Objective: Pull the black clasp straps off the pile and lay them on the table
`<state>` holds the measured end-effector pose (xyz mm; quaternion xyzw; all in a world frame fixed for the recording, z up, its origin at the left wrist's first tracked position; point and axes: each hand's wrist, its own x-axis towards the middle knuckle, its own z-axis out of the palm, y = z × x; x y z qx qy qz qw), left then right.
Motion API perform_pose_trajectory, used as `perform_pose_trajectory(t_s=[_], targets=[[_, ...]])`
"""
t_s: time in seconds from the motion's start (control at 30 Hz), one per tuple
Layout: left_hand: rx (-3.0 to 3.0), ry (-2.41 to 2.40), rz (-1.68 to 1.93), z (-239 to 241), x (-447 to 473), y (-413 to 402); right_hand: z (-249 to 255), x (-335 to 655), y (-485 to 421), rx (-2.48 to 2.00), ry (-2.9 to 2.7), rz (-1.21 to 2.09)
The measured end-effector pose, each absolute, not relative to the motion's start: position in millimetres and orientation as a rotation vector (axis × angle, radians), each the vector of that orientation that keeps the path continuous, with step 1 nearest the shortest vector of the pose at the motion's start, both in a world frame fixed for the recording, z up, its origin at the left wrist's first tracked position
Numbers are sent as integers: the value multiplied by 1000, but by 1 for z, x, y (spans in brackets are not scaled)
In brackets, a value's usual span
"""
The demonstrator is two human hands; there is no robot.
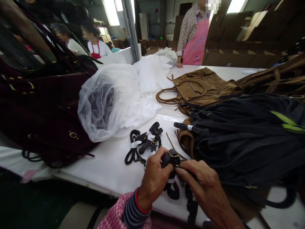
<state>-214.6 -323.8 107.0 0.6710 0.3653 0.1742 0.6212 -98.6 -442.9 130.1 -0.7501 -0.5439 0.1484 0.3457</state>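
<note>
My left hand (154, 178) and my right hand (202, 184) meet at the table's near edge, both closed on a folded black strap (172, 174) with a brass buckle. The strap's loop hangs between my hands over the white table (107, 165). Just beyond my hands lie several more black straps (144, 143), bundled with white bands. A pile of black straps and bags (243, 140) rests right of my right hand.
A dark maroon bag (45, 121) sits at left, with a clear plastic bag (105, 101) and white wrapping beside it. Tan suede bags (200, 87) lie farther back. A person in a pink apron (194, 35) stands at the far side; other people sit at back left.
</note>
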Motion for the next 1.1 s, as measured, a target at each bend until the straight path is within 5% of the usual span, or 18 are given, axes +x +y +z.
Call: perform_pose_trajectory(t_s=[0.3,0.57,0.87,1.1], targets=[[1080,512,243,119,-226,-318,124,-85,-450,-2008,-1486,424],[961,355,57,114,-238,-312,135,-78,-459,-1802,-879,1260],[781,474,186,105,-222,-335,146,-58,-460,-1742,-693,1423],[881,265,-91,112,-220,-325,142,-54,-461,-1421,-515,1627]])
